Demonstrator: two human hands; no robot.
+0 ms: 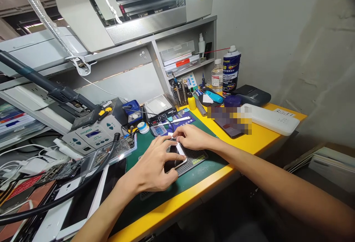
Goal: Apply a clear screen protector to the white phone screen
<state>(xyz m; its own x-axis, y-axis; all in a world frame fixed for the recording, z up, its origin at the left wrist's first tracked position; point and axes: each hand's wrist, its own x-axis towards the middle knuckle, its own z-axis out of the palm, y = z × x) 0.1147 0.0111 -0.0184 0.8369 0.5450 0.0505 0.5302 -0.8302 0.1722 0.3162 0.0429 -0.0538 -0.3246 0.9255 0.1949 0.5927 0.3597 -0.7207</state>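
Head view: white-edged, dark-faced device point(181, 152) between hands, over perforated pad point(190, 166) on green mat point(214, 167). Visible white edge slants far-left to near-right; full long axis hidden. Left hand point(158, 164) nearer, fingers half-spread across device, index tip on white edge; firmness of hold unclear. Right hand point(191, 137) at far end, fingers bunched; cannot tell what it pinches. Writing: "DEVIA" on far machine point(149, 26); "Electronic", "Solvent" on spray can point(232, 72), far right.
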